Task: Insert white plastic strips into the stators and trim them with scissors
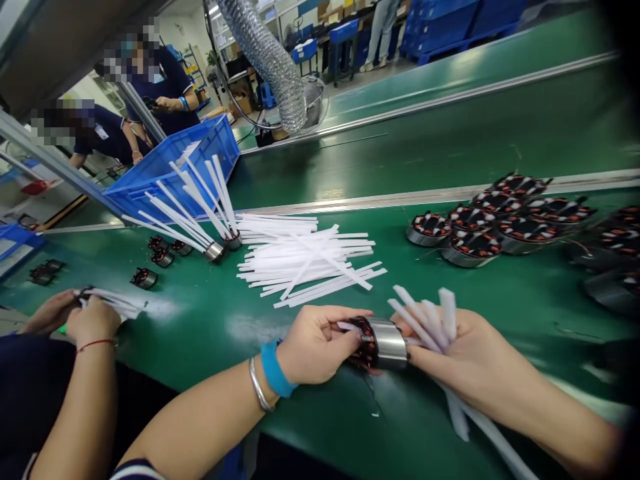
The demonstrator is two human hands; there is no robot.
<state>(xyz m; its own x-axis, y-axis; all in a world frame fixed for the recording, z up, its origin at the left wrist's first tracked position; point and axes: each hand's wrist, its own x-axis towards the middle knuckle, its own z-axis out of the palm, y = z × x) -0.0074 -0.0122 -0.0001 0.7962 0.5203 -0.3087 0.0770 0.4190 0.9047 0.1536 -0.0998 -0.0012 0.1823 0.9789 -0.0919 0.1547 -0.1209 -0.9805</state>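
Observation:
My left hand (pixel 315 343) is closed around the left end of a motor stator (pixel 383 343), a steel ring with dark copper windings, and pinches a white strip at its face. My right hand (pixel 453 353) grips the stator's right side. It also holds a bundle of white strips (pixel 425 317) that fan upward between its fingers and trail down toward me. A loose pile of white strips (pixel 305 260) lies on the green table (pixel 210 320) just beyond my hands.
A group of stators (pixel 495 223) sits at the right. Two stators with strips inserted (pixel 220 248) stand near a blue crate (pixel 170 167), small ones beside them. A co-worker's hands (pixel 75 317) work at the left. Two people stand behind the crate. A silver duct (pixel 270 60) hangs above.

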